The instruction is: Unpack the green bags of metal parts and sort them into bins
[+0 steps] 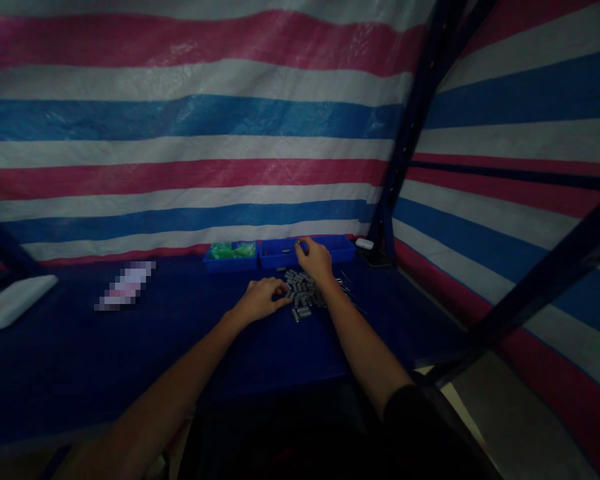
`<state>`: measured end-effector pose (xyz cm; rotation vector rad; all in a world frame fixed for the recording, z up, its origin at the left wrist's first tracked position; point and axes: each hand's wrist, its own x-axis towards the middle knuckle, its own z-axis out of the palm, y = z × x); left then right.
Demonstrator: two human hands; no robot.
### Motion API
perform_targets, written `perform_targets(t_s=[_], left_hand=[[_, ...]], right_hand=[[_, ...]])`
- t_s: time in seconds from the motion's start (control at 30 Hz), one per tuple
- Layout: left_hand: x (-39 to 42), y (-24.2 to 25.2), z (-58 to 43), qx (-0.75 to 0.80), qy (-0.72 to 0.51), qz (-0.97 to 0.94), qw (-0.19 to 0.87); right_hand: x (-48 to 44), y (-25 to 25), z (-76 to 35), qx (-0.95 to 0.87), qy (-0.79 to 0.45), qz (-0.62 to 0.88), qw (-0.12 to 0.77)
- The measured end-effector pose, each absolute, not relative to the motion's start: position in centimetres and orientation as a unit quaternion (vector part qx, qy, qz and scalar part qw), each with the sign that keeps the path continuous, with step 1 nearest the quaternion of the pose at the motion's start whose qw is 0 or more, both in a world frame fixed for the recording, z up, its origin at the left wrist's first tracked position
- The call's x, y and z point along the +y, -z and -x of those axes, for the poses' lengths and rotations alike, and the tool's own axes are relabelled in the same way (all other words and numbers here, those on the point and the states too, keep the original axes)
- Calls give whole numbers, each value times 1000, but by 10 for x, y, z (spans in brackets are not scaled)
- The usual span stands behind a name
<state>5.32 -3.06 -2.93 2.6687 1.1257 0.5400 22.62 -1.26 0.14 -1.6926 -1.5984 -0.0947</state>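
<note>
Small grey metal cylinders (303, 287) lie in a loose pile on the blue table. At the pile's left edge is my left hand (264, 298), its thumb and forefinger curved and apart beside the nearest cylinders. My right hand (316, 259) reaches past the pile, over the front of a long blue tray (340, 251). Its thumb and forefinger are closed in a pinch above the tray; whatever sits between the tips is too small and dark to name. One small grey piece (286, 251) shows inside the tray. My right hand and forearm hide part of the pile and tray.
Left of the long tray, a blue bin (230, 268) holds green plastic packing (233, 250). Thin metal rods (347, 287) lie right of the pile. A white case (365, 244) and a dark phone-like slab (377, 257) sit by the blue post (389, 200). A white device (17, 300) lies far left.
</note>
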Motion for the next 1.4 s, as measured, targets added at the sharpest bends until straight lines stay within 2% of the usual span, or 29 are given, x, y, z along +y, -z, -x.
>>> perform_targets(t_s=[0.2, 0.37, 0.47, 0.53, 0.63, 0.8, 0.93, 1.1, 1.23, 1.4], left_hand=[[-22, 30, -45, 386, -163, -900, 122], [-19, 34, -43, 383, -168, -898, 139], [-20, 34, -45, 380, -176, -896, 149], [-21, 33, -45, 378, -174, -896, 154], [-22, 31, -44, 374, -166, -899, 155], [-23, 29, -43, 365, -157, -906, 146], [-23, 29, -42, 365, -191, -897, 162], [-20, 27, -45, 383, -328, -849, 157], [-16, 25, -43, 408, -409, -802, 151], [-13, 24, -38, 399, -414, -801, 167]], right_hand=[[-11, -5, -260, -667, 31, 656, 352], [-46, 17, -323, -629, 72, 707, 315], [-64, 34, -347, -585, 12, 755, 296], [-68, 42, -350, -577, -21, 774, 259], [-65, 45, -343, -602, -1, 774, 197], [-55, 44, -322, -658, 23, 733, 168], [-46, 37, -300, -703, 29, 684, 194], [-32, 10, -250, -760, 49, 586, 278], [-26, 8, -207, -803, -22, 511, 307], [-33, 27, -191, -774, -102, 499, 376]])
